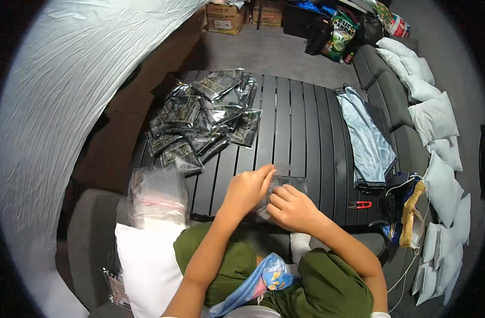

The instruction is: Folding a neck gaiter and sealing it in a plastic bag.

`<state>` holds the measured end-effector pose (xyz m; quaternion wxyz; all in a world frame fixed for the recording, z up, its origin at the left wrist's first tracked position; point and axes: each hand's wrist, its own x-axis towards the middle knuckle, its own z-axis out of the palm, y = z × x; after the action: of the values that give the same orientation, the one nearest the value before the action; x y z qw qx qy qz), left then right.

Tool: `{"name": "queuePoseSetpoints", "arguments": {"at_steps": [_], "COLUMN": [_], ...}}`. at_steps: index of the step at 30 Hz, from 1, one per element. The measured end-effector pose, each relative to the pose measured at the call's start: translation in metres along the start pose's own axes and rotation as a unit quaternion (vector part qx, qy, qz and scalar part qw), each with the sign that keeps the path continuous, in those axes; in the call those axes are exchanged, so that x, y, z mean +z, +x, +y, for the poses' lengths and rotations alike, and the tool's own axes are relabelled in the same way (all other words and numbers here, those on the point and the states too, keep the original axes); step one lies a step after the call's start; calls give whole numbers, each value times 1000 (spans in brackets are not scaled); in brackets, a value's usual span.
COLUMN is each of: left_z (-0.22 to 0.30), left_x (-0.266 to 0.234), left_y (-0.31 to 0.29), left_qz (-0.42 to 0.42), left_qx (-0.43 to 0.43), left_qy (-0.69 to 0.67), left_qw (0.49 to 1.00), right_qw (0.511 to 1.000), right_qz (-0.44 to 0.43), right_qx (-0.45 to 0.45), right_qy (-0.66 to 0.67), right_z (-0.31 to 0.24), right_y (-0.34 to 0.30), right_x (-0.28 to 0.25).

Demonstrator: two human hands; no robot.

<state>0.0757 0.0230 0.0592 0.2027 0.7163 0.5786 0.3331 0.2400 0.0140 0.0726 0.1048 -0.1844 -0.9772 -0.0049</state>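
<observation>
Close to the table's front edge, a clear plastic bag (298, 184) lies between my hands. What it contains, if anything, is hard to make out against the dark slats. My left hand (246, 189) is closed, thumb and forefinger pinching at the bag's upper edge. With its fingers curled, my right hand (292, 205) grips the bag's lower part. Beyond my left hand is a heap of flat black packets (205, 114) in shiny clear wrapping. A stack of clear plastic bags (159, 199) lies left of my left forearm.
On the black slatted table (293, 122), pale blue satin cloth (364, 140) lies to the right, above red-handled thread snips (360, 205). White cushions (444, 180) line the grey sofa (383, 87). Cardboard boxes (225, 20) stand at the far end. A white pillow (147, 265) lies beside my left leg.
</observation>
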Motion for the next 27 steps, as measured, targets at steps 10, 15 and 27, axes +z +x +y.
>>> {"name": "queuePoseSetpoints", "arguments": {"at_steps": [10,15,27], "left_z": [46,60,-10], "left_x": [13,25,30], "left_y": [-12,-21,2], "left_qz": [97,71,153], "left_qx": [316,386,104], "left_qy": [-13,-53,22], "left_qw": [944,918,982], "right_qw": [962,931,981], "right_qz": [46,14,47], "right_qx": [268,361,152], "right_qy": [7,-50,-107], "right_z": [8,6,5], "right_y": [-7,-11,-26], "right_x": [10,11,35]}}
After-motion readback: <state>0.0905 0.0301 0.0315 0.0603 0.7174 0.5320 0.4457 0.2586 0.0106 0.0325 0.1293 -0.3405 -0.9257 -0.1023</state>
